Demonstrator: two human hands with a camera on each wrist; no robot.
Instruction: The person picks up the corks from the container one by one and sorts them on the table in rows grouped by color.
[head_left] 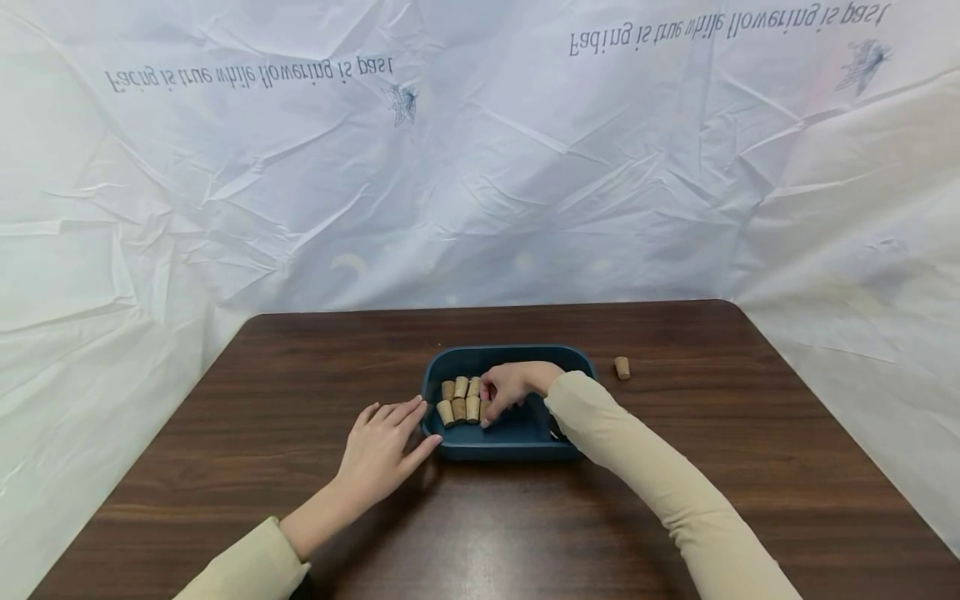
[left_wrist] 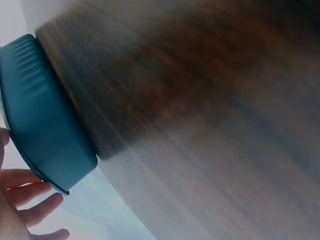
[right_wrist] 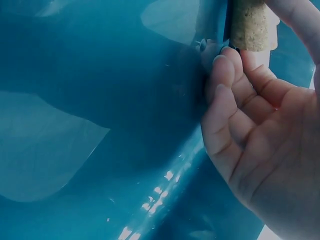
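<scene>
A dark blue tray (head_left: 498,452) sits on the table, with several cork stoppers (head_left: 460,409) standing in two rows at its left end. My right hand (head_left: 513,385) reaches into the tray and pinches a cork stopper (right_wrist: 249,27) between thumb and index finger, at the right end of the nearer row. The other fingers of that hand are curled below the cork in the right wrist view. With its fingers spread, my left hand (head_left: 381,454) rests against the tray's left rim. Fingers (left_wrist: 37,212) of that hand lie along the rim in the left wrist view.
One more cork stopper (head_left: 622,367) stands on the dark wooden table (head_left: 330,358), right of the tray. A wrinkled white sheet (head_left: 480,208) with printed lettering hangs behind the table and along its sides.
</scene>
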